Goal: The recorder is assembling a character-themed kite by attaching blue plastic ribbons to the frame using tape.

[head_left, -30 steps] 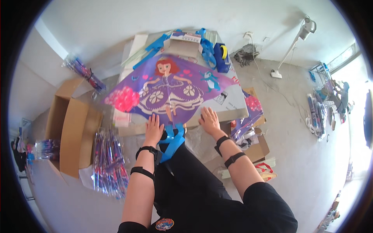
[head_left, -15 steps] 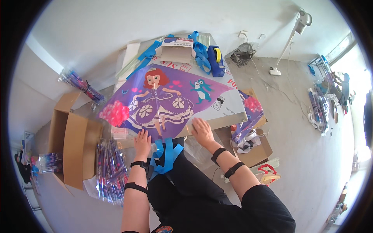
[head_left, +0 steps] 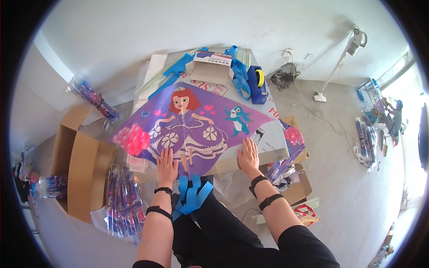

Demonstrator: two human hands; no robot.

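Across the bench (head_left: 278,152), a purple kite (head_left: 190,123) lies spread flat, with blue ribbons (head_left: 195,198) at its six o'clock. Both hands lie flat and well apart: the left hand (head_left: 167,165) rests on the kite's edge at seven o'clock, the right hand (head_left: 248,155) just beside it at four. A blue tape dispenser (head_left: 258,93) stands at two.

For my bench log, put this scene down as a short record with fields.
Main item: purple kite, printed with a red-haired figure and a blue animal, spread on the work surface
Left hand: flat on the kite's lower edge
Right hand: flat beside the kite's lower right edge; contact with it unclear
Near edge: blue ribbons at the kite's lower tip
Far side: small open box, blue tape dispenser
Left floor: open carton, wrapped bundles
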